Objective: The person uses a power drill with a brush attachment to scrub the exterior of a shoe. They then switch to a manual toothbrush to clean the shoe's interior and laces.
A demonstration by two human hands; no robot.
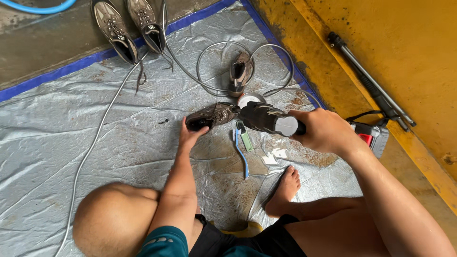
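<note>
A: What is seen at the left of the tarp (57, 143)?

B: A grey cable (90, 147) is laid across it, running from seven o'clock up toward twelve. Two worn shoes (128, 26) are set at eleven o'clock, over the blue border, their openings turned toward the person; whether anything is inside cannot be told.

A: And the left hand (190, 135)?

B: It is pressed at the centre against the heel end of a muddy brown shoe (212, 115), which is lain on its side. The fingers are spread over the shoe's opening rather than closed around it.

A: What lies just right of it?

B: A blue-handled brush (240, 150) is laid at six o'clock from the shoe, and another shoe (240, 71) is stood at twelve, ringed by the cable.

A: The right hand (323, 131)?

B: At three o'clock, its fingers are wrapped tightly around the handle of a black spray nozzle (269, 120), whose front end is held touching the brown shoe's toe. A black lance (371, 83) is rested on the yellow floor at two o'clock.
</note>
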